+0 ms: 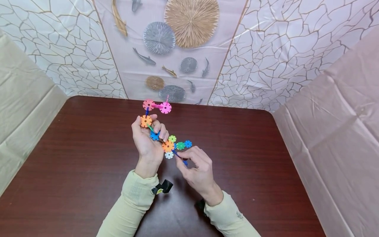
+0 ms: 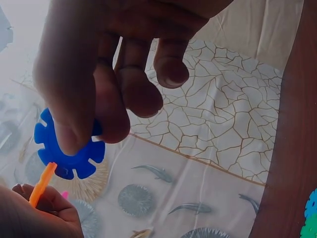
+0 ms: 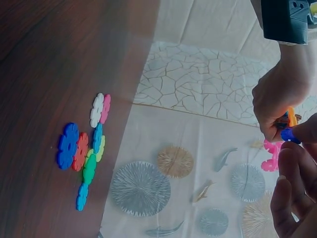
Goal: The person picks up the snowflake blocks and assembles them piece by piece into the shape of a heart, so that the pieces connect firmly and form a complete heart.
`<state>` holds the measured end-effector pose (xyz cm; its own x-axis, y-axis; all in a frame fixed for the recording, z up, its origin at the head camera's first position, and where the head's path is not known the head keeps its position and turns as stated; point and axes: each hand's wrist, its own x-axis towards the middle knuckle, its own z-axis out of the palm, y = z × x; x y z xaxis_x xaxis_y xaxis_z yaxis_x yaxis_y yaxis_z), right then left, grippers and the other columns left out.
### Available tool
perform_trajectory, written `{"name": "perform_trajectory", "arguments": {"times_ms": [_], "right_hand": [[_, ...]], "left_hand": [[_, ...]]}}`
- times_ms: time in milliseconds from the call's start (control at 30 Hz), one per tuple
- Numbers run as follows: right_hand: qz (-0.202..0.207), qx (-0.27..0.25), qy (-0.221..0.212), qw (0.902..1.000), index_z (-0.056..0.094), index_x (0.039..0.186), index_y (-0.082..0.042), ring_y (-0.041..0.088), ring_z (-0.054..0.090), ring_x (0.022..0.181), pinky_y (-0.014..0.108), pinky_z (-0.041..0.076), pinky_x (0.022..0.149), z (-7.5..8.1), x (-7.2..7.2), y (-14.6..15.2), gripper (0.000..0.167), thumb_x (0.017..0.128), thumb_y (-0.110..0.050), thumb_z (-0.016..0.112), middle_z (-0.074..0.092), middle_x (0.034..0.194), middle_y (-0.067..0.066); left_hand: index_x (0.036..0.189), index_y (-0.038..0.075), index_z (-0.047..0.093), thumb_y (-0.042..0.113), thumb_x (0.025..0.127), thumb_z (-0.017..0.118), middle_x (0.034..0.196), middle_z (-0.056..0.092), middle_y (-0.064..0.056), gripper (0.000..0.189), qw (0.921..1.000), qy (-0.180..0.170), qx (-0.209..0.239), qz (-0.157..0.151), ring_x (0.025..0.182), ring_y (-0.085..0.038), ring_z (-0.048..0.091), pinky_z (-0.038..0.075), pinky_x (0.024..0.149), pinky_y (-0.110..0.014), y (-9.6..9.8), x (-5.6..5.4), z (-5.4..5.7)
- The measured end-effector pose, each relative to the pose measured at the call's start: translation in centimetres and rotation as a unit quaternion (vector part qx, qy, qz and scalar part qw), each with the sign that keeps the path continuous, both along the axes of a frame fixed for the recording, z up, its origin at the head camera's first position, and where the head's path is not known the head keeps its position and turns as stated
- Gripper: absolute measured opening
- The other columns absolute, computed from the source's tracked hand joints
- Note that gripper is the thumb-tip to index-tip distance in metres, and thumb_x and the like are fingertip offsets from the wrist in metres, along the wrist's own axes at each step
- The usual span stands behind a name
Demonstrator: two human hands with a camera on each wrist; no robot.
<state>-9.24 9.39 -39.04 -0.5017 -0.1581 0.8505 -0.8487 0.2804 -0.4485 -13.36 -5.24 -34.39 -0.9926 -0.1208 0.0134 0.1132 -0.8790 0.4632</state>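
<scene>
My left hand (image 1: pixel 149 153), palm up, holds a zigzag chain of notched plastic discs. From its far end the chain shows a magenta disc (image 1: pixel 166 108), a pink disc (image 1: pixel 148 105), an orange disc (image 1: pixel 145 121), and a blue disc (image 1: pixel 154 136) partly hidden by fingers. At the near end is another orange disc (image 1: pixel 168 146), seen edge-on in the left wrist view. My right hand (image 1: pixel 197 168) pinches a dark blue disc (image 2: pixel 69 161) between thumb and index finger, its notched rim meeting that orange disc. The other right fingers hang loosely bent.
Loose discs lie on the brown table (image 1: pixel 251 164) just beyond the right hand: white (image 3: pixel 97 110), pink (image 3: pixel 105 109), red (image 3: pixel 79 151), dark blue (image 3: pixel 68 146), green (image 3: pixel 89 169) and others. Patterned cloth (image 1: pixel 254 65) hangs behind the table. A black camera (image 1: pixel 163 187) sits on the left wrist.
</scene>
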Motion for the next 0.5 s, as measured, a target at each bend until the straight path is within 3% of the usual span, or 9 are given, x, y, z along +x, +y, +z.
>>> {"name": "perform_trajectory", "arguments": {"times_ms": [200,500], "right_hand": [[0.004,-0.001,0.009,1.0000,0.072,0.086,-0.001,0.015,0.060,0.070,0.025,0.051,0.058,-0.01,-0.06,0.03,0.008,0.079,-0.003,0.076,0.068,0.080,0.006],[0.000,0.001,0.021,0.9998,0.071,0.084,-0.001,0.016,0.059,0.064,0.021,0.048,0.056,-0.12,0.07,0.16,0.009,0.077,0.001,0.075,0.067,0.079,0.006]], "left_hand": [[0.097,0.011,0.056,0.041,0.102,0.028,0.060,0.036,-0.001,0.041,0.9999,0.010,0.001,-0.009,0.047,-0.015,0.040,0.035,0.044,-0.023,0.02,0.01,0.03],[0.098,0.011,0.055,0.040,0.101,0.025,0.061,0.035,-0.001,0.041,0.9992,0.028,-0.020,-0.019,0.048,-0.015,0.039,0.036,0.045,-0.024,0.37,0.23,0.02]]}}
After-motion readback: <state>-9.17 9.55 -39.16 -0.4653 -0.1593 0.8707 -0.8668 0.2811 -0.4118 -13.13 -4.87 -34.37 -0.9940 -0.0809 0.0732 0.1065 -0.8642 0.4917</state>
